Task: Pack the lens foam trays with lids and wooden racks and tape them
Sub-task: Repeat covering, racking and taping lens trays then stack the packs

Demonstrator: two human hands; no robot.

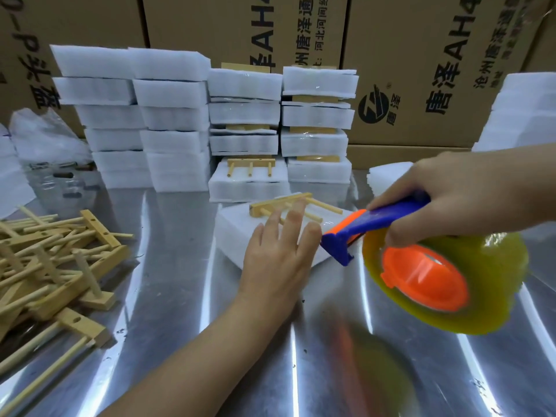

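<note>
Tape dispenser (421, 266), gripped in my right hand (460, 194), was at the foam tray (237, 233) my flat left hand (276, 260) pressed. It looked like the taping step, with a pull across next.

Shiny metal tabletop (168, 311), crowded along its back and left.
A loose pile of wooden racks (54, 266) lies at the left edge. Stacks of foam trays (174, 121) stand in rows along the back, with a crumpled plastic bag (45, 136) to their left. A single foam tray (234, 233) sits near the middle.

White foam tray (231, 233) flat on surface (180, 266), pale wooden peg rack (279, 201) lying on top; blue-orange tape dispenser (427, 275) at its right edge.
</note>
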